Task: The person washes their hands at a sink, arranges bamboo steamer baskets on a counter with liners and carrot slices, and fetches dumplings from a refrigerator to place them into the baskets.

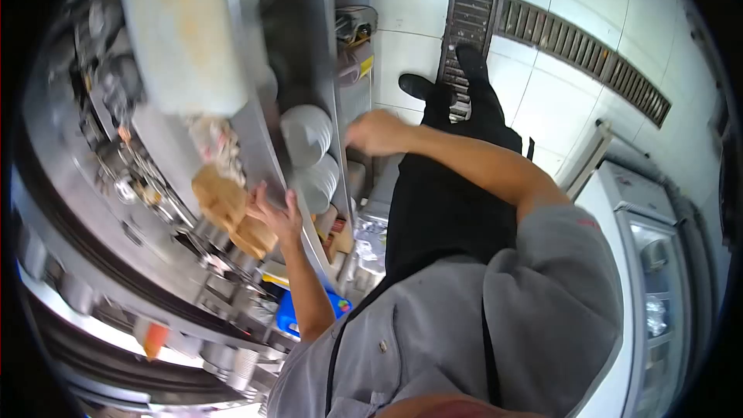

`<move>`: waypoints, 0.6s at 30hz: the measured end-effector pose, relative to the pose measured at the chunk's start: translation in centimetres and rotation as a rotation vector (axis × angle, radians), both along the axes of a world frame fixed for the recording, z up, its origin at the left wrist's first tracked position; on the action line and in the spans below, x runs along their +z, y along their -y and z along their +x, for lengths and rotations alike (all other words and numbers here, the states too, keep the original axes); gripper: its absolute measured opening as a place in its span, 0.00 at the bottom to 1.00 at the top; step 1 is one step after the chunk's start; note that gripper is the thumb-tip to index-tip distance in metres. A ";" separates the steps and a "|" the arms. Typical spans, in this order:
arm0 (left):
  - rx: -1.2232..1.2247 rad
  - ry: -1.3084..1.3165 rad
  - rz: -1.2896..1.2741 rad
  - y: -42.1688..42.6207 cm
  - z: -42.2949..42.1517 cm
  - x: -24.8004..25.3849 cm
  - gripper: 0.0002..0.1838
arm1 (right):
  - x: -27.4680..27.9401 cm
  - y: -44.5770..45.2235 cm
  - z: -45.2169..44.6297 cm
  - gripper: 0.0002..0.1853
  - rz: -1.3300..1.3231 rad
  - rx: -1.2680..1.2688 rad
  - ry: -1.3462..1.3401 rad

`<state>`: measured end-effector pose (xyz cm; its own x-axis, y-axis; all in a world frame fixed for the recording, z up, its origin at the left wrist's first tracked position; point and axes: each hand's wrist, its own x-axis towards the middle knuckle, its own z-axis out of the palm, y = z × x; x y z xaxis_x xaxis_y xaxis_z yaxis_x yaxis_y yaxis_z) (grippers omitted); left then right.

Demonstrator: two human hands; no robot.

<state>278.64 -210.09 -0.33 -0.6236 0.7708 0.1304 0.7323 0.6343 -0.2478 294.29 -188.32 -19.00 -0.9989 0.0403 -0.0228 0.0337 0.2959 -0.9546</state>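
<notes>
My left hand (277,217) reaches over the steel counter's edge with its fingers spread and the thumb apart. Its fingertips touch or overlap a crumpled brown sheet (224,200) that looks like paper; no firm grip on it shows. Beyond that lies a crumpled pale bundle (215,143), which I cannot identify. My right hand (379,133) is in front of the counter, blurred, its fingers curled in. Whether anything is inside them is hidden. White bowls (307,134) stand in stacks on the shelf below the counter edge, between the two hands.
A large white board or tub (182,31) lies on the counter. Metal utensils and pans (116,85) crowd the far side. A blue container (288,313) sits by my left forearm. A glass-door fridge (650,294) stands at right. Drain grates (557,35) cross the tiled floor.
</notes>
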 end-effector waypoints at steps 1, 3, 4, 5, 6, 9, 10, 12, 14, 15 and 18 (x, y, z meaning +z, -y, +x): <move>-0.019 0.177 0.074 -2.3 0.2 -0.7 0.32 | -6.0 -0.7 1.1 0.09 -0.007 -0.134 0.258; -0.055 0.356 0.121 -3.8 -0.3 -2.0 0.35 | -11.7 -4.0 1.7 0.12 -0.006 -0.501 0.638; -0.045 0.383 0.119 -3.6 -1.1 -2.0 0.38 | -14.0 -5.7 0.9 0.12 -0.023 -0.580 0.626; -0.027 0.391 0.113 -3.7 -2.0 -2.2 0.41 | -16.0 -7.4 -0.9 0.13 -0.051 -0.647 0.598; 0.079 0.546 0.234 -4.0 -1.4 -2.4 0.43 | -16.6 -9.2 -3.3 0.12 -0.089 -0.780 0.498; 0.102 0.430 0.182 -4.8 -0.2 -3.3 0.42 | -17.5 -11.9 -9.5 0.12 -0.115 -1.017 0.213; 0.109 0.447 0.194 -4.9 -0.5 -3.4 0.42 | -17.3 -12.3 -12.2 0.12 -0.102 -1.026 0.198; 0.109 0.400 0.161 -3.5 -1.0 -3.1 0.43 | -15.4 -13.2 -17.4 0.13 -0.082 -1.004 0.143; 0.130 0.375 0.161 -4.5 -0.6 -2.8 0.44 | -12.8 -13.8 -23.4 0.14 -0.069 -0.969 0.088; 0.114 0.338 0.116 -4.7 -0.6 -2.5 0.45 | -11.8 -14.1 -27.3 0.16 -0.077 -0.862 0.184; 0.066 0.335 0.086 -4.1 -1.0 -2.4 0.46 | -11.5 -15.0 -35.8 0.19 -0.083 -0.707 0.348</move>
